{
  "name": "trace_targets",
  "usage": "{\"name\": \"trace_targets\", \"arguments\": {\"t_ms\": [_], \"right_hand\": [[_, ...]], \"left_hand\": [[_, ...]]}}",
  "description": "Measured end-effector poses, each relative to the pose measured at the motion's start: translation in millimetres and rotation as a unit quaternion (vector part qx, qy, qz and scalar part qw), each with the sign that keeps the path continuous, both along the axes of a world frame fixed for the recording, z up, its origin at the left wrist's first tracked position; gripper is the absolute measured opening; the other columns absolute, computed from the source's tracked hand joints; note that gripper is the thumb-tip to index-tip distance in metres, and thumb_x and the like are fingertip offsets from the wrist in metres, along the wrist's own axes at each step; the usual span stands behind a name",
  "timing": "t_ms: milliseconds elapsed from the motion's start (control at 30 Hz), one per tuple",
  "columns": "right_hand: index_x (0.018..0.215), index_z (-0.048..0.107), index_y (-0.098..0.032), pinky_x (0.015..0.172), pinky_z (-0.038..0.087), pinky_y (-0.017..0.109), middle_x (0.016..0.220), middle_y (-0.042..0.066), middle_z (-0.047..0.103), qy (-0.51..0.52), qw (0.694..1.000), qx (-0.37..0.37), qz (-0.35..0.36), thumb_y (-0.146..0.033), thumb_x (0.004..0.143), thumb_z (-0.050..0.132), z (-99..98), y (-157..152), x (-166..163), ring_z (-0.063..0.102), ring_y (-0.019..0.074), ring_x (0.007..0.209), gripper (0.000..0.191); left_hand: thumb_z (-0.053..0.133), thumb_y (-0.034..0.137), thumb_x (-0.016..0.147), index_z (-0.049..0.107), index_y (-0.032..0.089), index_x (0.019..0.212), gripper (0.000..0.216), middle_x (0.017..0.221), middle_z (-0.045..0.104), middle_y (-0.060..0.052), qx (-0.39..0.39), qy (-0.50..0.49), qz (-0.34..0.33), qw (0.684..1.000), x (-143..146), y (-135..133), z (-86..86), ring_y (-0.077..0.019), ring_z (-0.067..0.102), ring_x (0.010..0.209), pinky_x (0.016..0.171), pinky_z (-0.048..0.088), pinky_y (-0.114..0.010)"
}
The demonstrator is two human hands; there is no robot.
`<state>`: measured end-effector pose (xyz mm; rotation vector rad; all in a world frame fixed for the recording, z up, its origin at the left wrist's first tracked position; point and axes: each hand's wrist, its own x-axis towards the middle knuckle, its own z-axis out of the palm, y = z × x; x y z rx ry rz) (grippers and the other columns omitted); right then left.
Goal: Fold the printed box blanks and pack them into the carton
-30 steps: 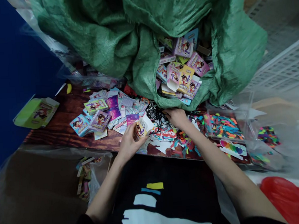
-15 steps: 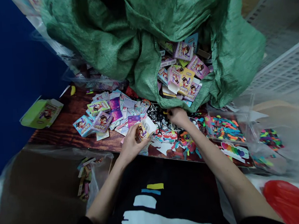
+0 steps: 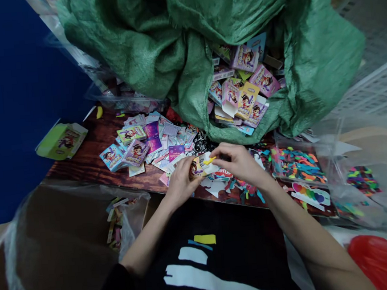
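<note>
My left hand is closed around a small yellow cardboard box with a cartoon figure on it; the box's white end flap stands open toward the right. Between the fingertips of my right hand is a small yellow strip, held over the open end of the box. Just behind the hands lies a tangle of black and white cords. To the left is a heap of cards and stickers, with a green box, a purple box and a blue box at its edge.
A green woven sack spills small boxes at the back. Colourful strips fill a clear tray on the right. A larger green carton lies far left. Below the table edge, a lined carton holds several small boxes.
My right hand has come from the cord pile to the box, bringing the yellow strip. The left hand keeps hold of the box, now tilted flatter. The view has shifted slightly.
</note>
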<state>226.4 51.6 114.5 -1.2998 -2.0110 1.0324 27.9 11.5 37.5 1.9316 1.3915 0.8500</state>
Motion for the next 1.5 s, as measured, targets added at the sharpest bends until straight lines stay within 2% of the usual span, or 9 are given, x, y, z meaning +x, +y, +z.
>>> {"name": "trace_targets", "arguments": {"t_ms": [167, 267, 400, 500, 600, 767, 1033, 1300, 1500], "right_hand": [[0.094, 0.073, -0.021, 0.074, 0.043, 0.031, 0.091, 0.004, 0.066, -0.056, 0.998, 0.043, 0.004, -0.015, 0.084, 0.061, 7.1, -2, -15, 0.06, 0.0173, 0.081, 0.017], [0.091, 0.071, -0.02, 0.067, 0.043, 0.028, 0.083, 0.002, 0.065, 0.093, 0.994, 0.007, -0.049, -0.02, 0.085, 0.062, 17.3, 0, -18, 0.057, 0.0142, 0.073, 0.01], [0.092, 0.067, -0.021, 0.047, 0.031, 0.024, 0.069, -0.003, 0.057, 0.306, 0.938, -0.103, -0.127, -0.033, 0.089, 0.06, 19.2, 3, -32, 0.037, 0.0068, 0.048, 0.014], [0.091, 0.066, -0.021, 0.048, 0.036, 0.023, 0.07, -0.003, 0.058, 0.346, 0.919, -0.144, -0.125, -0.035, 0.085, 0.064, 4.9, 4, -45, 0.043, 0.0074, 0.051, 0.015], [0.093, 0.067, -0.021, 0.072, 0.05, 0.028, 0.083, 0.0, 0.066, 0.29, 0.944, -0.118, -0.104, -0.032, 0.082, 0.066, -10.4, 0, -49, 0.061, 0.0132, 0.076, 0.015], [0.103, 0.067, -0.022, 0.098, 0.045, 0.04, 0.109, 0.005, 0.068, 0.143, 0.986, 0.01, -0.086, -0.027, 0.089, 0.058, -16.0, -14, -33, 0.061, 0.0215, 0.107, 0.018], [0.084, 0.068, -0.022, 0.085, 0.048, 0.042, 0.097, 0.009, 0.063, -0.035, 0.98, 0.166, -0.108, -0.023, 0.092, 0.055, -27.1, -41, -19, 0.057, 0.025, 0.097, 0.016], [0.098, 0.07, -0.021, 0.093, 0.046, 0.046, 0.114, 0.012, 0.062, -0.043, 0.972, 0.201, -0.11, -0.026, 0.096, 0.053, -28.4, -47, -19, 0.055, 0.0275, 0.108, 0.018], [0.086, 0.07, -0.021, 0.084, 0.049, 0.044, 0.1, 0.011, 0.062, -0.087, 0.983, 0.158, -0.037, -0.03, 0.096, 0.052, -35.5, -49, -22, 0.054, 0.0271, 0.099, 0.022]], "left_hand": [[0.074, 0.023, 0.077, 0.048, 0.019, 0.128, 0.058, 0.124, 0.059, -0.012, -0.014, -0.036, 0.007, 0.999, 2, -3, -1.1, -0.0274, 0.059, 0.114, 0.096, 0.05, -0.041], [0.075, 0.022, 0.075, 0.049, 0.019, 0.126, 0.057, 0.121, 0.06, -0.011, -0.028, -0.053, 0.012, 0.998, 3, -5, -2.8, -0.0268, 0.059, 0.111, 0.094, 0.05, -0.041], [0.076, 0.022, 0.073, 0.051, 0.019, 0.122, 0.055, 0.115, 0.061, -0.009, -0.051, -0.073, 0.014, 0.996, 7, -7, -3.4, -0.0257, 0.061, 0.105, 0.09, 0.051, -0.04], [0.076, 0.023, 0.073, 0.05, 0.019, 0.124, 0.057, 0.117, 0.061, -0.009, -0.052, -0.082, 0.016, 0.995, 8, -8, -2.7, -0.026, 0.06, 0.107, 0.09, 0.051, -0.04], [0.075, 0.024, 0.074, 0.048, 0.018, 0.125, 0.058, 0.118, 0.06, -0.011, -0.047, -0.073, 0.019, 0.996, 6, -9, -2.3, -0.0266, 0.06, 0.107, 0.091, 0.051, -0.041], [0.072, 0.023, 0.076, 0.048, 0.017, 0.126, 0.055, 0.12, 0.06, -0.011, -0.028, -0.055, 0.029, 0.998, 1, -7, -4.3, -0.0266, 0.059, 0.11, 0.094, 0.05, -0.042], [0.073, 0.025, 0.077, 0.047, 0.019, 0.126, 0.056, 0.12, 0.06, -0.011, -0.004, -0.06, 0.043, 0.997, 9, -7, -6.7, -0.0269, 0.059, 0.112, 0.094, 0.05, -0.042], [0.071, 0.024, 0.078, 0.045, 0.019, 0.128, 0.057, 0.123, 0.059, -0.012, 0.018, -0.07, 0.042, 0.996, 14, -10, -6.9, -0.0262, 0.059, 0.114, 0.096, 0.051, -0.042], [0.068, 0.023, 0.08, 0.045, 0.018, 0.128, 0.053, 0.123, 0.059, -0.013, 0.059, -0.071, 0.048, 0.995, 12, -9, -8.6, -0.0263, 0.059, 0.114, 0.096, 0.051, -0.042]]}}
